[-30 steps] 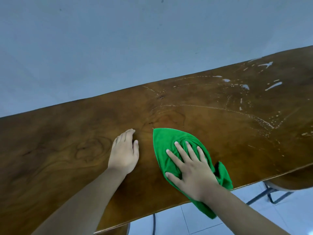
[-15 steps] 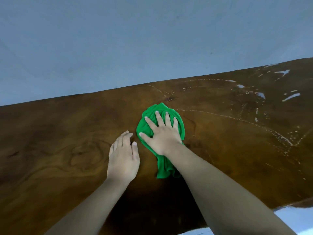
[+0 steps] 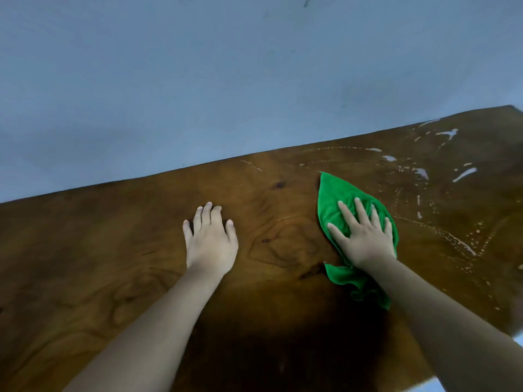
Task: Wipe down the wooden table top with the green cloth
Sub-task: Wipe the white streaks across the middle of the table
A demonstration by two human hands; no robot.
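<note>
The green cloth [image 3: 336, 199] lies flat on the dark wooden table top [image 3: 113, 236], right of centre. My right hand [image 3: 363, 236] presses down on it with fingers spread, and part of the cloth bunches out under my wrist. My left hand [image 3: 210, 241] rests palm down on the bare wood to the left of the cloth, holding nothing. White wet streaks and droplets [image 3: 464, 174] mark the wood to the right of the cloth.
A plain blue-grey wall [image 3: 254, 80] rises directly behind the table's far edge. The table's right corner shows at the upper right, and a sliver of pale floor [image 3: 518, 339] shows past the near right edge.
My right hand has slid the cloth to the right, from beside my left hand toward the wet streaks. The left hand stays flat on the wood.
</note>
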